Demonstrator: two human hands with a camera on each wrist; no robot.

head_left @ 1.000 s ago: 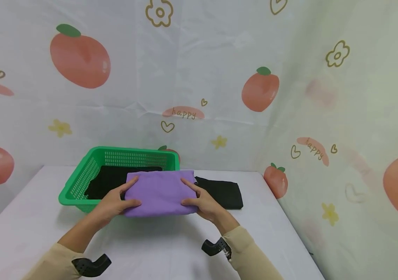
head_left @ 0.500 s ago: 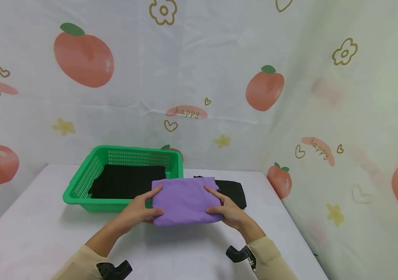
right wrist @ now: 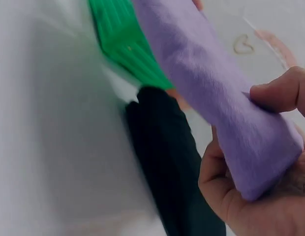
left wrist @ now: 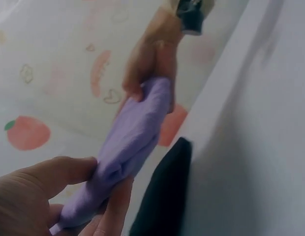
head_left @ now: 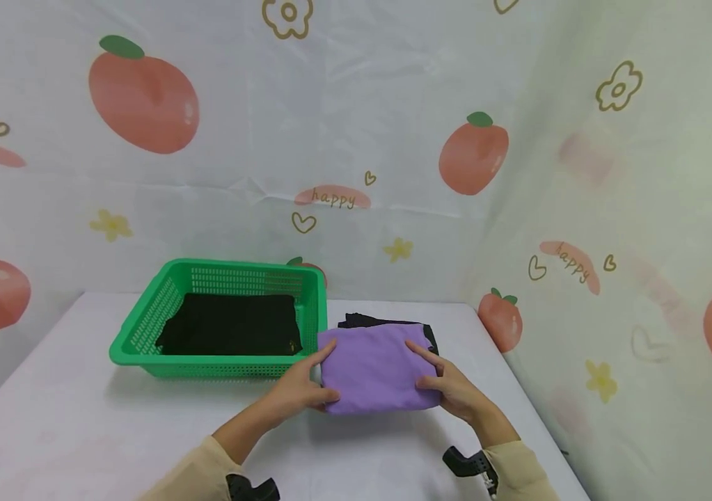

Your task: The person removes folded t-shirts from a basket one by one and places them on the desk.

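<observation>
A folded purple garment (head_left: 374, 369) is held up in front of me by its two short sides. My left hand (head_left: 299, 386) grips the left side, thumb on the near face, and my right hand (head_left: 456, 393) does the same on the right. In the left wrist view the purple bundle (left wrist: 128, 132) shows as a thick edge with fingers beneath it. Behind it lies a folded black garment (head_left: 362, 321) on the table, mostly hidden in the head view. The right wrist view shows this black garment (right wrist: 165, 147) below the purple one.
On the left stands a green plastic basket (head_left: 205, 361) with a black folded garment (head_left: 230, 323) lying in it. The white-covered table (head_left: 143, 424) meets a fruit-printed curtain (head_left: 393, 104) at the back and right.
Both hands have carried the purple garment rightward, from in front of the basket to in front of the black garment on the table. The basket's contents have come into fuller view.
</observation>
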